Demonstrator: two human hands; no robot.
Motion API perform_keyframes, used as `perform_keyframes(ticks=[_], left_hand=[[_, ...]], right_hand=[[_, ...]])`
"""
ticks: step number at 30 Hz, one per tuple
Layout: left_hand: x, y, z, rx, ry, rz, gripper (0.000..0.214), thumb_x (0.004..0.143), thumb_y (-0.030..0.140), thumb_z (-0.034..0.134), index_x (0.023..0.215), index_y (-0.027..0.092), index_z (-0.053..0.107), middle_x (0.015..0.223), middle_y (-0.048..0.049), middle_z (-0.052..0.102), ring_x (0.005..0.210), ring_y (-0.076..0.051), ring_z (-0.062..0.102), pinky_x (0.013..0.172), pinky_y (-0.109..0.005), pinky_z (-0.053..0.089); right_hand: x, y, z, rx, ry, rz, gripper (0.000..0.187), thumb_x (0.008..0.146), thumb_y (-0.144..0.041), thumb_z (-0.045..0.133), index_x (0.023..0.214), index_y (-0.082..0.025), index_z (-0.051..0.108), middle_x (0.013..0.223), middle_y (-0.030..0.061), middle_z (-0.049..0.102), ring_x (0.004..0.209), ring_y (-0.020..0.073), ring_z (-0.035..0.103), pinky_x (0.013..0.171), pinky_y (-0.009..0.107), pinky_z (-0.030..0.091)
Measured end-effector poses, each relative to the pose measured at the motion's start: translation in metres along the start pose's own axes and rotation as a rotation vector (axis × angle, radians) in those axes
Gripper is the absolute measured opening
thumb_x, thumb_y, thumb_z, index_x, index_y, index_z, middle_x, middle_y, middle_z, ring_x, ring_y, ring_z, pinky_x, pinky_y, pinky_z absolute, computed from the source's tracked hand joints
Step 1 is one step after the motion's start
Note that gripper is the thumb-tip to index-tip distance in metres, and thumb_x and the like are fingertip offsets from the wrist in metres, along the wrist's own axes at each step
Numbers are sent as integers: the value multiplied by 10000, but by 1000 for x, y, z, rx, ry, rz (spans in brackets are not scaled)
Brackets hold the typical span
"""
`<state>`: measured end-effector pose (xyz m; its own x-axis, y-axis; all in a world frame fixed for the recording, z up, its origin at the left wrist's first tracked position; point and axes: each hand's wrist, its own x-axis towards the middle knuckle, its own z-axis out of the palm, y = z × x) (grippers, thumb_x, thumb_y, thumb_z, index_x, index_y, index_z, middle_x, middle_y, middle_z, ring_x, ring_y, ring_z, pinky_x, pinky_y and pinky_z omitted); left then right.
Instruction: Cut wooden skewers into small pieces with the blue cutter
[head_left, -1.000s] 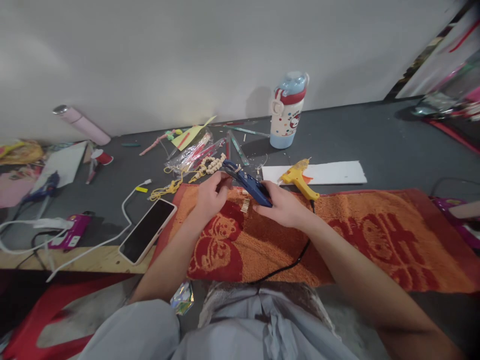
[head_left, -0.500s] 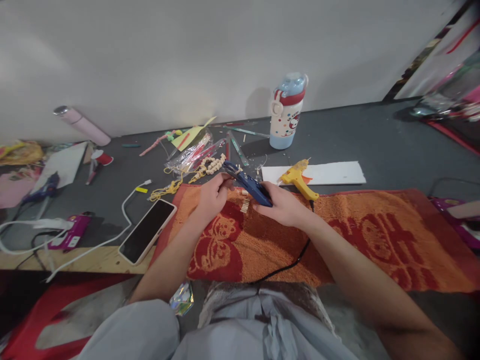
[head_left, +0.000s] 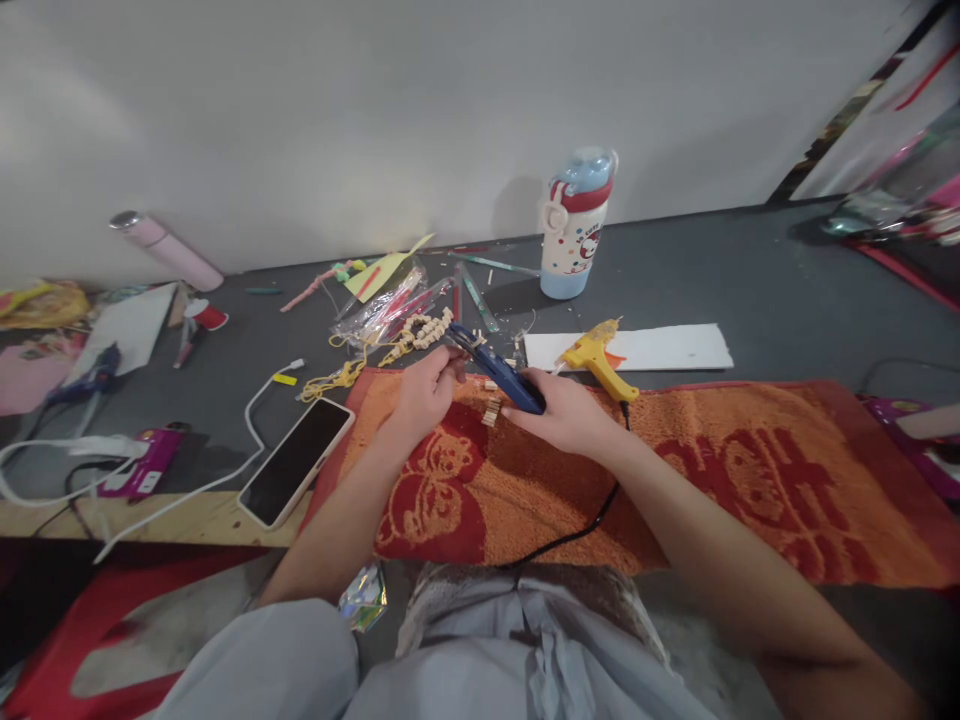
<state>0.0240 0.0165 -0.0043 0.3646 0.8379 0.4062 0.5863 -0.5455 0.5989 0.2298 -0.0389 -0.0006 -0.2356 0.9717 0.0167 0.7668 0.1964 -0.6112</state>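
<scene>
My right hand [head_left: 566,412] is wrapped round a long dark blue pliers-like cutter [head_left: 504,378], held over the towel's back edge with its jaw end pointing away to the left. Close beside that jaw end, the fingers of my left hand [head_left: 429,385] are pinched together; anything between them is too small to make out. Below the tool, several short wooden stick pieces [head_left: 491,411] lie in a row on the orange and red towel [head_left: 555,490]. A bunch of small wooden pieces [head_left: 427,330] lies just behind my left hand.
A yellow glue gun [head_left: 596,355] rests on a white board [head_left: 675,347] to the right. Behind stands a blue and white bottle [head_left: 576,230]. On the left lie a phone [head_left: 296,465], a white cable [head_left: 251,425], yellow cord [head_left: 337,380] and plastic wrappers [head_left: 394,305].
Almost nothing differs. My right hand's thumb has shifted slightly on the blue cutter, and my left hand stays at its jaw end.
</scene>
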Motion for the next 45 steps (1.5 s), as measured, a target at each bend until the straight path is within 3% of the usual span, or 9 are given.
perform_keyframes(ticks=[11,22,35,40,45], left_hand=[[-1,2,0,64,19,24,182,810,98,385,812,194,540,694,4,618,649,-124,581,648,-219,444],[0,-2,-1,153,15,66,153,815,119,405,798,190,539,673,3,602,626,-127,570,615,-215,426],[3,3,-2,-37,31,3,150,818,121,425,807,185,560,606,24,583,575,-112,546,589,-221,432],[3,9,-5,-92,24,-7,143,821,136,436,770,181,561,598,26,578,575,-105,538,596,-222,431],[2,14,-5,-141,32,-26,140,828,138,428,795,180,557,615,25,580,581,-104,535,597,-224,427]], right_hand=[[-4,-5,0,-20,52,28,382,775,-461,583,997,-151,615,916,118,710,812,271,664,634,295,434],[-3,-6,0,-9,10,47,383,782,-468,564,982,-145,615,899,123,702,801,272,656,616,293,413],[-4,-6,-3,70,-22,17,438,790,-439,560,1095,-125,545,1000,148,675,852,275,642,680,318,446],[-5,-6,-4,98,-5,-9,546,778,-378,571,1225,-89,454,1106,179,636,971,291,612,797,357,451],[-4,-2,0,127,36,-47,566,767,-379,558,1228,-78,429,1154,199,588,1052,303,564,869,402,435]])
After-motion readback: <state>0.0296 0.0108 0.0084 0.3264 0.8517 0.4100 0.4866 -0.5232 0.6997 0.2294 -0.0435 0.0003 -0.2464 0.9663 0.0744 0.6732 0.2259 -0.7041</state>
